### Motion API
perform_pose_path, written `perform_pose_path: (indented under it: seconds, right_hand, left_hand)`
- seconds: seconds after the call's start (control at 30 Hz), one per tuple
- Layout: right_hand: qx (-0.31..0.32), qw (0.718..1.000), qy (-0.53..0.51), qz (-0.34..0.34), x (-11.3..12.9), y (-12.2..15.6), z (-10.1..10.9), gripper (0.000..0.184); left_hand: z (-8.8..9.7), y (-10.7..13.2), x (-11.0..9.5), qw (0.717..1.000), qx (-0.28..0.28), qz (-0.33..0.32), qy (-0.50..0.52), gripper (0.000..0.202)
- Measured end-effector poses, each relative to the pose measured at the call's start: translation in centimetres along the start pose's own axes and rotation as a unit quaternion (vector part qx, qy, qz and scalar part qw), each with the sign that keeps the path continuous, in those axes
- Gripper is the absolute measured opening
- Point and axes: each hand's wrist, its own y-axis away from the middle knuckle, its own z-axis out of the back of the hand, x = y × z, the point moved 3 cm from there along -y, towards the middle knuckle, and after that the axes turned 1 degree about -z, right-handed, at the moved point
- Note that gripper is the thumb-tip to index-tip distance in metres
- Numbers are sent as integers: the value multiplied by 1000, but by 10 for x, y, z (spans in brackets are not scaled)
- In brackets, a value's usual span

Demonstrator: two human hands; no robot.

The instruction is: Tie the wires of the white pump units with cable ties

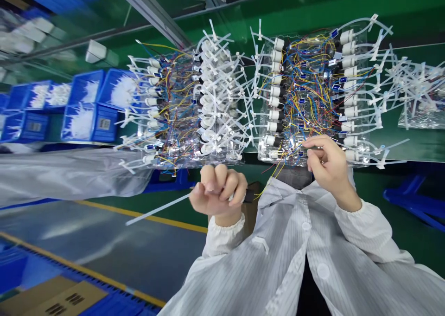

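Note:
My left hand (219, 190) is closed around a small motor-like part with a black end (249, 196); most of it is hidden by my fingers. A white plastic tube (156, 210) sticks out of that fist to the left. From the black end, thin yellow wires (274, 173) run up towards my right hand (326, 165). Its thumb and index finger are pinched at the wires, above the near edge of the right tray. That clear plastic tray (262, 157) carries rows of similar white-and-black parts (274, 126) with tubes and coloured wires.
Another loaded tray (181, 160) lies to the left, with a tangle of tubes (422, 86) far right. Blue bins (107, 123) hold small white parts. A metal post (149, 9) slants behind the bench. At left, a grey-white sleeve (69, 174) reaches in beside me.

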Motion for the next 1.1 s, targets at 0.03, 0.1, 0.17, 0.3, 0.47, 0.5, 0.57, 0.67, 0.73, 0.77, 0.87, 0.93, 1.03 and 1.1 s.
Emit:
perform_pose_path:
  seconds: [0.03, 0.1, 0.17, 0.3, 0.47, 0.5, 0.57, 0.67, 0.73, 0.77, 0.87, 0.93, 1.03, 1.1]
  right_hand:
    - [14, 1000, 11, 4, 1, -1, -2, 18]
    - [44, 998, 31, 18, 3, -3, -4, 23]
    - [69, 996, 51, 38, 7, -6, -7, 30]
    - [100, 988, 115, 40, 11, -12, -13, 37]
    - [110, 980, 165, 11, 11, -22, -15, 41]
    - [109, 980, 169, 7, 11, -23, -15, 41]
    - [125, 979, 159, -4, 9, -26, -14, 40]
    - [175, 980, 95, -24, 6, -29, -15, 39]
    - [199, 979, 36, -39, 5, -29, -16, 41]
    - [205, 978, 7, -48, 5, -29, -17, 43]
    - [211, 973, -65, -71, 6, -29, -18, 43]
    - [210, 969, -101, -85, 7, -29, -19, 42]
    - [214, 958, -161, -104, 11, -31, -20, 43]
    - [218, 946, -210, -112, 14, -33, -22, 48]
  left_hand:
    - [3, 1, -5, 1000, 9, -9, 12, 40]
    - [7, 2, -12, 999, 21, -23, 23, 42]
    - [5, 0, -15, 999, 25, -28, 5, 44]
    - [-8, -6, 0, 995, -30, 28, -86, 39]
    - [-12, 0, 40, 933, -137, 142, -301, 27]
    - [-12, 2, 47, 916, -136, 152, -345, 26]
    - [-12, 3, 55, 885, -119, 149, -425, 23]
    - [-17, -2, 60, 856, -85, 122, -495, 24]
    - [-21, -8, 63, 845, -47, 128, -517, 32]
    - [-23, -10, 64, 840, -30, 135, -524, 35]
    - [-24, -16, 67, 831, -27, 144, -537, 34]
    - [-21, -17, 68, 831, -56, 146, -534, 28]
    - [-16, -16, 70, 839, -76, 154, -517, 31]
    - [-14, -15, 70, 843, -70, 152, -511, 30]
